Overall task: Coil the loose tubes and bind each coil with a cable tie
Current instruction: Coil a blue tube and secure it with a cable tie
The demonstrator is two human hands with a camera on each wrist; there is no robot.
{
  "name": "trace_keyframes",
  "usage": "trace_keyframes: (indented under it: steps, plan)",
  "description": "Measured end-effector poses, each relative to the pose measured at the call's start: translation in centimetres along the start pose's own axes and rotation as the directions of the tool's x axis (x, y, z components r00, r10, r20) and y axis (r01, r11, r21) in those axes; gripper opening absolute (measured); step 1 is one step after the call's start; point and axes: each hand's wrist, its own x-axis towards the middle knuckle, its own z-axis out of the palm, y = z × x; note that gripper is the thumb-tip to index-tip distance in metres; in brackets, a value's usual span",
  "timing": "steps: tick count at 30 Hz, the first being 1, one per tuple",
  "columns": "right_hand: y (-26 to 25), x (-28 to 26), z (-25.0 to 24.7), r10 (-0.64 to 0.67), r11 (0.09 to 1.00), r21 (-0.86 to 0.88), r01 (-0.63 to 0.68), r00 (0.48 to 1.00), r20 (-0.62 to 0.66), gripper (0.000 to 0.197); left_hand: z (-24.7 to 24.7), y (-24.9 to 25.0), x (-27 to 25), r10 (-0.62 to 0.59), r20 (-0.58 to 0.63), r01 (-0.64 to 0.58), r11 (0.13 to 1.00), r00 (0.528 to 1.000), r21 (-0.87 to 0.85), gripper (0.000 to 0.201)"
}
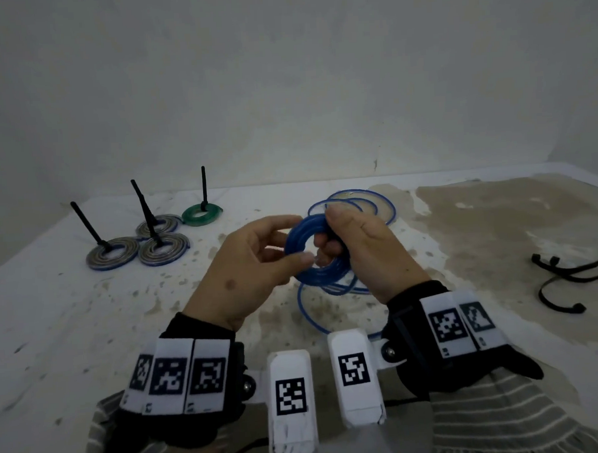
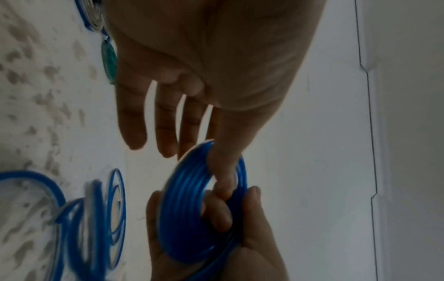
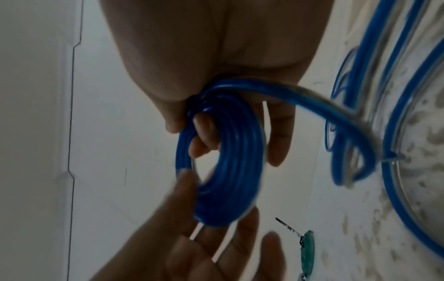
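The right hand (image 1: 367, 247) is gripping the blue coil (image 1: 314, 249) with fingers hooked through its centre and thumb over the rim, holding it up above the table (image 1: 54, 305). The left hand (image 1: 247, 262) is pinching the coil's near edge between thumb and forefinger, its other fingers hanging loose. The thin, glossy tube is probably light, springy and slippery, wanting to unwind, so clamping across all the turns looks safest. Loose blue loops (image 1: 368, 202) are trailing on the table behind and below. Spare cable ties (image 1: 567, 276) are lying to the right; four bound coils (image 1: 137, 248) are sitting far left.
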Motion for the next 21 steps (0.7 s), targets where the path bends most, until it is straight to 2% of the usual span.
trace_keyframes:
  steps: [5, 7, 11, 13, 15, 18, 19, 21]
  plan:
    - [-0.2, -0.2, 0.1, -0.061, 0.981, -0.18, 0.07, 0.997, 0.055, 0.037, -0.5, 0.6, 0.0, 0.047, -0.01, -0.047, 0.998, 0.999, 0.03, 0.016]
    - [-0.3, -0.2, 0.3, -0.084, 0.988, -0.126, 0.088, 0.996, 0.037, 0.036, -0.5, 0.5, 0.0, 0.056, -0.049, -0.057, 0.998, 0.997, -0.012, 0.015]
    - [-0.4, 0.0, 0.4, -0.054, 0.993, 0.101, 0.054, 0.999, -0.003, 0.031, -0.5, 0.2, 0.4, -0.041, -0.119, 0.008, 0.962, 0.992, -0.273, 0.007]
    - [-0.3, 0.0, 0.4, -0.049, 0.989, 0.142, 0.052, 0.999, -0.024, 0.033, -0.1, 0.1, 0.4, -0.068, -0.085, 0.036, 0.94, 0.994, -0.339, 0.004]
    - [-0.2, 0.0, 0.1, -0.062, 0.99, 0.126, 0.069, 0.996, -0.059, 0.037, 0.6, 0.0, 0.2, -0.096, 0.004, 0.09, 0.921, 0.995, -0.379, 0.01]
    - [0.0, 0.1, -0.4, -0.047, 0.997, 0.054, 0.049, 0.998, -0.039, 0.039, 0.6, -0.1, 0.0, -0.127, 0.099, 0.151, 0.942, 0.987, -0.299, 0.011]
    - [0.1, 0.1, -0.6, -0.043, 0.999, 0.008, 0.043, 0.999, -0.013, 0.039, 0.5, -0.1, 0.0, -0.113, 0.095, 0.134, 0.958, 0.989, -0.254, 0.011]
    - [0.1, 0.0, -0.7, -0.039, 0.994, -0.096, 0.044, 0.998, 0.05, 0.04, 0.2, 0.0, -0.1, -0.048, 0.055, 0.058, 0.979, 0.997, -0.196, 0.023]
